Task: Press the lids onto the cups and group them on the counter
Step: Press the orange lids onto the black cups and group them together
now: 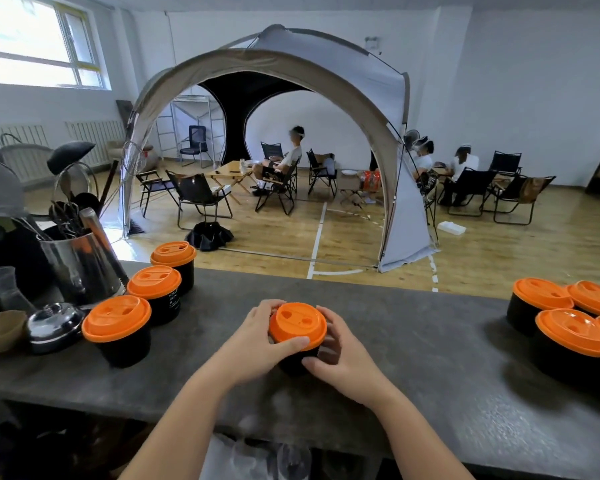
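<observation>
Fingers of both hands curl around the black cup mid-counter: left hand thumb on the orange lid, right hand gripping the side. Three lidded cups stand left, more lidded cups right.

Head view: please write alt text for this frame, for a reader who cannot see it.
Both hands, left hand and right hand, grip a black cup with an orange lid on a grey counter. Three lidded cups stand in a row at left and more cluster at right; beyond the counter, a tent and seated people.
</observation>
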The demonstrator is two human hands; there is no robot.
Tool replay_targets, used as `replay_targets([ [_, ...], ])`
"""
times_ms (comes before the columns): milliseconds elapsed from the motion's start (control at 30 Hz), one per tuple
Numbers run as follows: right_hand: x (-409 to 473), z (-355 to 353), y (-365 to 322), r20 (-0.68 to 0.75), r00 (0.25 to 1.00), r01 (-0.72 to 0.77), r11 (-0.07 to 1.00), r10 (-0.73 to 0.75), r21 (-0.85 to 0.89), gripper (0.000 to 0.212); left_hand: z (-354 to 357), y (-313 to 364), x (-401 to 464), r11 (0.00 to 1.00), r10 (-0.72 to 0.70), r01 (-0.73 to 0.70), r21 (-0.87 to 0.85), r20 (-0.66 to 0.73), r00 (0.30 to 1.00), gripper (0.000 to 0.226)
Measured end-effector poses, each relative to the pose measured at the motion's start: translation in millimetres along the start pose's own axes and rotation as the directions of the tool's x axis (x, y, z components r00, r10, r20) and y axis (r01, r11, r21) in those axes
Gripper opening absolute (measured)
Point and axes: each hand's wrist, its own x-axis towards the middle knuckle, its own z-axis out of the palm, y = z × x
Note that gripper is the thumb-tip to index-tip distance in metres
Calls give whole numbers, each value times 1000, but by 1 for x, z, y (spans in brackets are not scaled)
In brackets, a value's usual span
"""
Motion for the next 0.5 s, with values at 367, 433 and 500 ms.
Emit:
replay_targets([
  [367, 13, 22, -8, -156, 986, 23, 980, -54, -197, 96, 3, 15, 7, 978, -10, -8, 207, 85, 996, 88],
  [433, 14, 23, -6, -155, 986, 28, 976, -62, -216, 96, 5, 13, 6, 981, -14, -4, 192, 90, 996, 87],
  [500, 14, 23, -5, -156, 985, 30, 973, -67, -228, 96, 5, 13, 6, 982, -15, -3, 191, 94, 995, 87],
])
